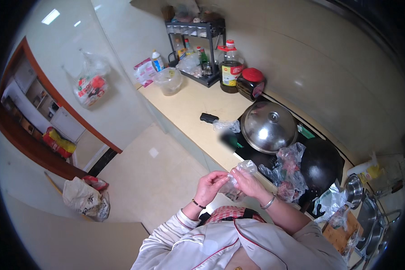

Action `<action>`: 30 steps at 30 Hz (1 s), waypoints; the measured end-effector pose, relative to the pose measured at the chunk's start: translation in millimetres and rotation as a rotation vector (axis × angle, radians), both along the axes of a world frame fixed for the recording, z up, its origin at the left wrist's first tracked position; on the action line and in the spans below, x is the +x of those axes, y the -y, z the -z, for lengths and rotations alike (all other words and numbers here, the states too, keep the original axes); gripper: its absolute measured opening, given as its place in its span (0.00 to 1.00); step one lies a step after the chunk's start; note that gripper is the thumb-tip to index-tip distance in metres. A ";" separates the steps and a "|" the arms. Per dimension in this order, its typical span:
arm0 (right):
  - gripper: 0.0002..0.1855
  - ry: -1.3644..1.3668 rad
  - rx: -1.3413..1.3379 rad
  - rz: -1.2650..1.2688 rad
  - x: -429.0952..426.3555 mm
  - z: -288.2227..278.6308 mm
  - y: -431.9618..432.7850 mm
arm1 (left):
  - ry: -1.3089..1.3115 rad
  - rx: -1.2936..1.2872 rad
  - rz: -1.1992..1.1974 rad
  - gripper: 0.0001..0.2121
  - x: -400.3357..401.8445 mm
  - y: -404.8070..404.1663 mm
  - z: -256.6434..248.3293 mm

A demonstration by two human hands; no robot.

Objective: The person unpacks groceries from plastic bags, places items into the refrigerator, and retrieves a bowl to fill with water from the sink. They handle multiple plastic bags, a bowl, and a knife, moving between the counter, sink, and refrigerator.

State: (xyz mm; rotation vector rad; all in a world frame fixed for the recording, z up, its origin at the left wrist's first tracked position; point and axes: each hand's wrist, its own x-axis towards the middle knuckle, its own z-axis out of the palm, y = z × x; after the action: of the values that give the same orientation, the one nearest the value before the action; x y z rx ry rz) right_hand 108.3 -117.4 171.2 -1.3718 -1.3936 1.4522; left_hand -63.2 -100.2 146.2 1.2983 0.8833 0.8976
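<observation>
Both hands meet at a clear plastic bag (235,195), in front of the counter's edge. My left hand (208,187) pinches the bag's gathered top between thumb and fingers. My right hand (247,182) grips the same bag, and part of the plastic sticks out above its fingers. What lies in the bag is hard to make out. Just right of my right hand, more clear plastic bags (290,168) with reddish contents lie on the black stove, beside a domed steel lid (269,128) and a dark wok (320,165).
A black-handled tool (209,117) lies on the counter (182,108). Behind stand a plastic tub (168,81), an oil bottle (231,76), a red-lidded jar (251,84) and a spice rack (207,50). At the right are a wooden board (341,233), a steel bowl (354,190) and a sink (368,216).
</observation>
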 end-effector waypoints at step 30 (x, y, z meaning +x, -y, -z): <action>0.11 -0.138 0.365 0.141 34.3 8.9 239.7 | 0.089 -0.155 0.501 0.08 30.3 163.1 -7.6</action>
State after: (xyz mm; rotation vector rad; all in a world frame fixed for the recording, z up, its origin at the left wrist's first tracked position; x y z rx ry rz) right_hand 142.6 -357.1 162.3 -1.0928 -1.3636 1.1130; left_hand -33.0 -263.3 153.8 1.2551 0.5093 0.4773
